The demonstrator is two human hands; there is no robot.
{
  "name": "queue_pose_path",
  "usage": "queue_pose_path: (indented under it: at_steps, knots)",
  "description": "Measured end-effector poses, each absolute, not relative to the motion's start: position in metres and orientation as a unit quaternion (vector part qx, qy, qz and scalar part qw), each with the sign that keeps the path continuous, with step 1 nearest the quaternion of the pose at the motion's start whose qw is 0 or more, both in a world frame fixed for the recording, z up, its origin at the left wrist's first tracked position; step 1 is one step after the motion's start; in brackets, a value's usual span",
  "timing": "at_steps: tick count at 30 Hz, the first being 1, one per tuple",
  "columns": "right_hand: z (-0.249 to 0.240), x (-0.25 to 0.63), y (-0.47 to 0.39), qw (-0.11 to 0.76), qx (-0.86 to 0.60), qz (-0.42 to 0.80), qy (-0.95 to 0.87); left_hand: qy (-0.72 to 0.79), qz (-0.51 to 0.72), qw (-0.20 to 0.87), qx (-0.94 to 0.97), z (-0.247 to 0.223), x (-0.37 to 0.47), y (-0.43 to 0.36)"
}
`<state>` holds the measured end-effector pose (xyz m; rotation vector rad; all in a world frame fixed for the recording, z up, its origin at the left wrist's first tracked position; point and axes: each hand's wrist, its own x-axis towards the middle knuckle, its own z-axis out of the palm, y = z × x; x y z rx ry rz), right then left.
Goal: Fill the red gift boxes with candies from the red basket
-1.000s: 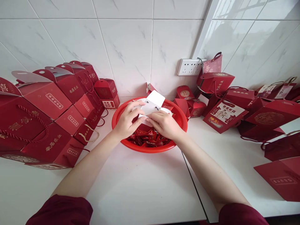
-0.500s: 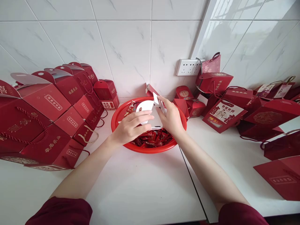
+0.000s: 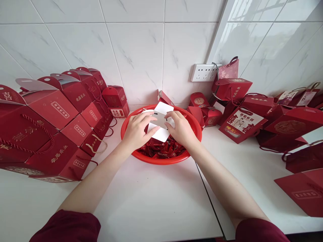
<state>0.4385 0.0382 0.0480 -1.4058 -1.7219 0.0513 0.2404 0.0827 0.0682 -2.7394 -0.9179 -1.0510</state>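
Over the red plastic basket (image 3: 161, 162) I hold a small paper box (image 3: 163, 108) with its white inside and spread flaps facing me. My left hand (image 3: 137, 129) grips its left side, with the thumb at the near flap. My right hand (image 3: 183, 128) pinches the right side between thumb and fingers. Dark slots show in the box's side flaps. Below lie many red-wrapped candies (image 3: 165, 150), partly covered by the box and my hands. The box's outer face is mostly hidden.
Red gift boxes (image 3: 75, 97) with rope handles are stacked at the left. More red boxes (image 3: 292, 122) stand at the right. A red box (image 3: 165, 97) sits behind the basket. A socket strip (image 3: 205, 73) is on the tiled wall. The white tabletop (image 3: 151, 201) has a seam.
The paper box has turned, and its flaps now spread away from and toward me. My left hand has shifted slightly up, with its thumb now showing; my right hand has moved down a little.
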Motion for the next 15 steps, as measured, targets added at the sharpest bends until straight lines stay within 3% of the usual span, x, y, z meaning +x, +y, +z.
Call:
queue_pose_path:
  at_steps: [8, 12, 15]
  knots:
    - [0.036, 0.449, 0.047, 0.341, -0.622, 0.114, -0.696, -0.250, -0.248, -0.071, -0.933, 0.069, 0.236, 0.084]
    - [0.037, 0.452, 0.050, 0.311, -0.666, 0.069, -0.674, -0.173, -0.272, -0.103, -0.941, 0.073, 0.235, 0.084]
    - [0.042, 0.452, 0.049, 0.345, -0.631, 0.030, -0.694, -0.173, -0.269, -0.061, -0.945, 0.073, 0.236, 0.082]
